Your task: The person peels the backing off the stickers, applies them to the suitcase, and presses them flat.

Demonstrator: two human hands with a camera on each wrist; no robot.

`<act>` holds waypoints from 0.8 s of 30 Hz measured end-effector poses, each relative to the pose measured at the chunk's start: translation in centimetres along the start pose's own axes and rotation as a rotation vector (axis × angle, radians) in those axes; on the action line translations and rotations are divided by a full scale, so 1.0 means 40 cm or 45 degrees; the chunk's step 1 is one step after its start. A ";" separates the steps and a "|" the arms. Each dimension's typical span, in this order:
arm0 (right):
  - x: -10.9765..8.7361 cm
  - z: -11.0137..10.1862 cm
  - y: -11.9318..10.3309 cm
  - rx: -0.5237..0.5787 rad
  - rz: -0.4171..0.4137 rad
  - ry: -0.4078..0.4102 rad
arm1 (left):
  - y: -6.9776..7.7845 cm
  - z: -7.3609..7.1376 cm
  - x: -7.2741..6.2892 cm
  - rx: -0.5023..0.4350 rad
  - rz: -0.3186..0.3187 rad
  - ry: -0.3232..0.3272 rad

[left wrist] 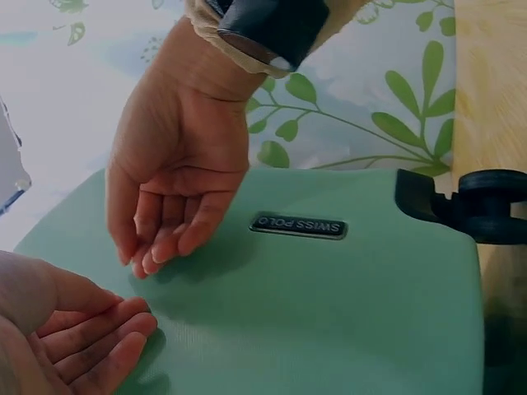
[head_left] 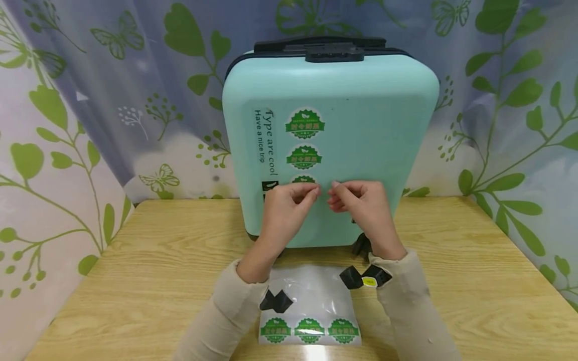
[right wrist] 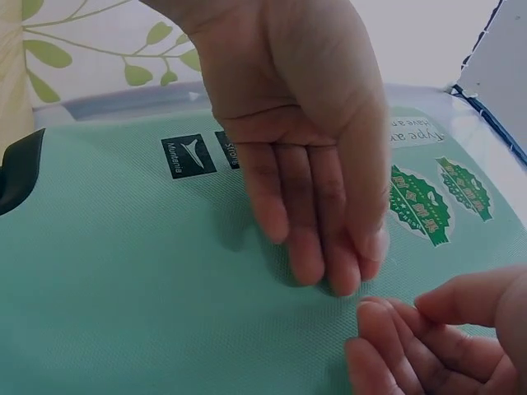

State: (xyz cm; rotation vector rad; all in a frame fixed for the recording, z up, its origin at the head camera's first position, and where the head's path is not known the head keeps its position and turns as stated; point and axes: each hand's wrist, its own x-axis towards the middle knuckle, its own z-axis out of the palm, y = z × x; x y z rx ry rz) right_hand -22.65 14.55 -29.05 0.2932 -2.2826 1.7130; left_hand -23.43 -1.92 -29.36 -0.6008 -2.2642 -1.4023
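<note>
A mint-green suitcase (head_left: 370, 130) stands upright, with a column of green round stickers on its front. Two stickers (head_left: 304, 124) show whole; a third sticker (head_left: 303, 179) is partly covered by my left hand (head_left: 286, 205). That hand is in front of the panel, thumb and index tips together at the third sticker's right side. Facing it a short gap away is my right hand (head_left: 368, 208), its thumb close to the index finger and the other fingers loosely bent. No object shows between the fingertips of either hand, as the right wrist view's left hand (right wrist: 305, 156) also shows.
On the wooden table (head_left: 180, 260), between my forearms, lies a clear sticker sheet (head_left: 311, 296) with three green stickers along its near edge. A leaf-patterned curtain (head_left: 180, 100) hangs behind the suitcase. Black wheels (head_left: 361, 245) show under the suitcase.
</note>
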 end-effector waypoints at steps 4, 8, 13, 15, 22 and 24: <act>0.001 0.001 -0.002 -0.004 -0.005 -0.015 | -0.021 -0.007 -0.008 -0.002 0.033 -0.017; 0.004 0.002 0.000 -0.022 -0.007 -0.021 | -0.045 -0.025 -0.022 -0.102 0.019 -0.065; -0.003 0.013 0.017 -0.137 -0.039 -0.103 | -0.072 -0.057 -0.048 -0.263 -0.066 -0.155; -0.015 0.012 0.032 -0.246 -0.062 -0.163 | -0.085 -0.065 -0.061 -0.284 -0.092 -0.200; -0.078 -0.037 0.103 -0.601 -0.114 -0.423 | -0.173 -0.114 -0.120 -0.189 -0.231 -0.309; -0.095 -0.061 0.126 -0.672 -0.130 -0.482 | -0.204 -0.135 -0.138 -0.132 -0.247 -0.319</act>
